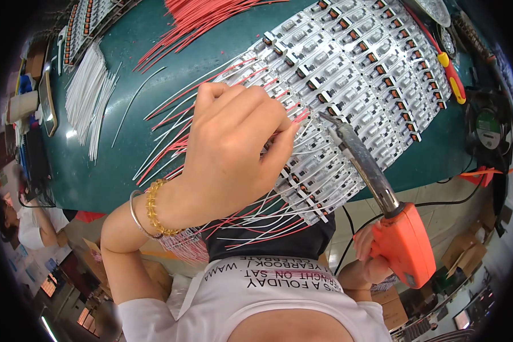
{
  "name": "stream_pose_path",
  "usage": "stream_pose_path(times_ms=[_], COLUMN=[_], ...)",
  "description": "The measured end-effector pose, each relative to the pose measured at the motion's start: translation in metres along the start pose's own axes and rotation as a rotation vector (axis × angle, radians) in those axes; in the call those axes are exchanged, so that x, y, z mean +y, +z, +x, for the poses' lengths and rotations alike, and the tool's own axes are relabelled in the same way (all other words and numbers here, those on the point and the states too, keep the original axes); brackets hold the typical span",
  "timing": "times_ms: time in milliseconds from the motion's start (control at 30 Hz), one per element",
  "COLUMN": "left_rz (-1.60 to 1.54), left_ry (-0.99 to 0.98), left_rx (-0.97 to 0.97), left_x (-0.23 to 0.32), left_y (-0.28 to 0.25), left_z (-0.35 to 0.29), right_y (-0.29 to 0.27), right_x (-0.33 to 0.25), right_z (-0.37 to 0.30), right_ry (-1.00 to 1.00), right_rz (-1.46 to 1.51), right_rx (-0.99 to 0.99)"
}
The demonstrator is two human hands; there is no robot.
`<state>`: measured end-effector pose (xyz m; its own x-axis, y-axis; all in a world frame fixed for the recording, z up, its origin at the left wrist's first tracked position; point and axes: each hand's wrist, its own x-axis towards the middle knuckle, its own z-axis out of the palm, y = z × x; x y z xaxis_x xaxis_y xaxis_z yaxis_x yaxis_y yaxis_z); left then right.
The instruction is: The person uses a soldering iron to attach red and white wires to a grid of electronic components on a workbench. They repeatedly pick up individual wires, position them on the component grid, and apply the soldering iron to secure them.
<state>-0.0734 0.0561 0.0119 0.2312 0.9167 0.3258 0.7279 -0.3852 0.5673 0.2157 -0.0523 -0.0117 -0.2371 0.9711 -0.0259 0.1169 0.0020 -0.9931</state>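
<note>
My left hand (233, 134) is over the near left part of a large grid of small white-grey circuit boards (347, 74). Its thumb and forefinger pinch the end of a thin red wire (300, 116) just above the boards. My right hand (368, 251) grips the orange handle of a soldering gun (407, 245). The gun's dark tip points at the boards, close to the pinched wire end. Red and white wires fan out leftward from the boards, partly hidden under my left hand and wrist.
On the green table (134, 62) lie a bundle of white wires (88, 94) and a pile of red wires (194, 25). A red-yellow screwdriver (453, 80) lies at the right, near a dark fan-like device (487, 128). A person (37, 228) sits at far left.
</note>
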Motion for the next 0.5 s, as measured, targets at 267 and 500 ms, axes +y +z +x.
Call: stream_pose_path(times_ms=[267,500], left_rz=[-0.028,-0.018], left_ry=[0.009,0.011], left_rx=[-0.029,-0.018], left_x=[-0.0005,0.0001], left_y=[-0.0001,-0.0005], left_z=[0.0040,0.0028], right_y=[0.0010,-0.0001], right_x=[-0.0083,-0.0066], right_z=[0.0011,0.0008], right_ry=[0.093,0.012], right_rz=[-0.177,-0.154], right_rx=[0.036,0.016])
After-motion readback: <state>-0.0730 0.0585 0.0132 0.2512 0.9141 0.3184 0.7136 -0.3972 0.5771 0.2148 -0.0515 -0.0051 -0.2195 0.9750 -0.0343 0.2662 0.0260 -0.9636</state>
